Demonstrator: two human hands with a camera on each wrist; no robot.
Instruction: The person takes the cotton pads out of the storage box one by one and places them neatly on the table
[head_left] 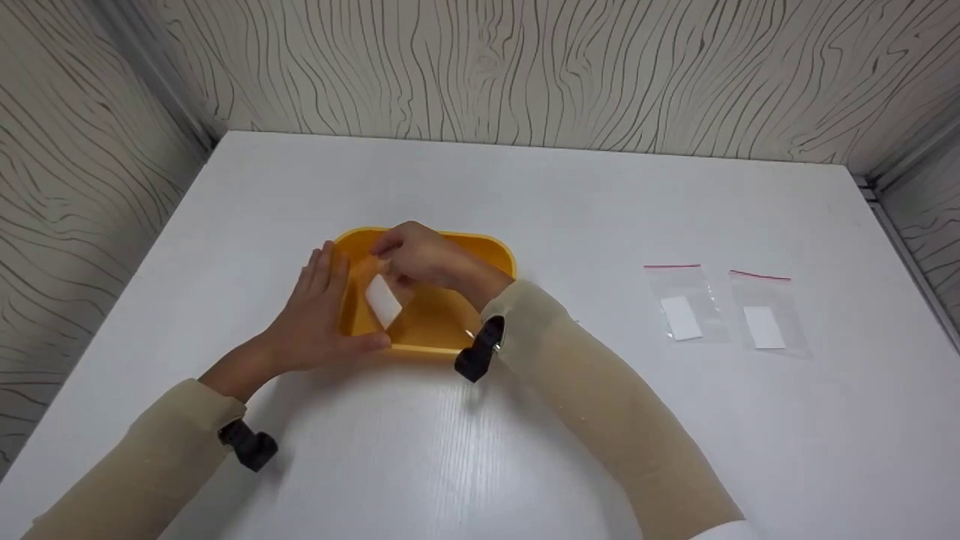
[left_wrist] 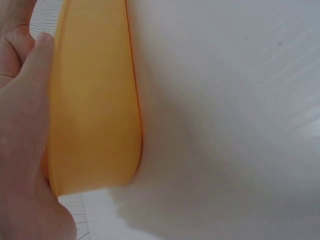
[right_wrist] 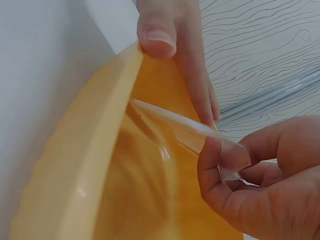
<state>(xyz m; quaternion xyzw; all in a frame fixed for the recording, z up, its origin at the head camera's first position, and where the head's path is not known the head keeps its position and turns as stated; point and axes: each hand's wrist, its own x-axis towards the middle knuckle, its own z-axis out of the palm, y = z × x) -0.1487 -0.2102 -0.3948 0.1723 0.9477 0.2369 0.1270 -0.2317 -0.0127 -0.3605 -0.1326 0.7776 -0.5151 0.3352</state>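
A yellow plastic bin (head_left: 431,351) stands on the white table. Over its left end lies my left hand (head_left: 311,322), fingers straight along the rim and the thumb on the near edge. My right hand (head_left: 424,259) reaches inside the bin and pinches a clear zip bag (right_wrist: 235,155) between thumb and fingers. A white card (head_left: 383,301) shows in that bag, tilted above the bin's floor. In the left wrist view, the bin's outer wall (left_wrist: 95,100) runs beside my left thumb.
Two clear zip bags with red seals lie flat on the right of the table, a left one (head_left: 694,319) and a right one (head_left: 769,326), each with a white card. Wood-grain-patterned panels (head_left: 487,75) enclose the table (head_left: 585,202) at the back and sides.
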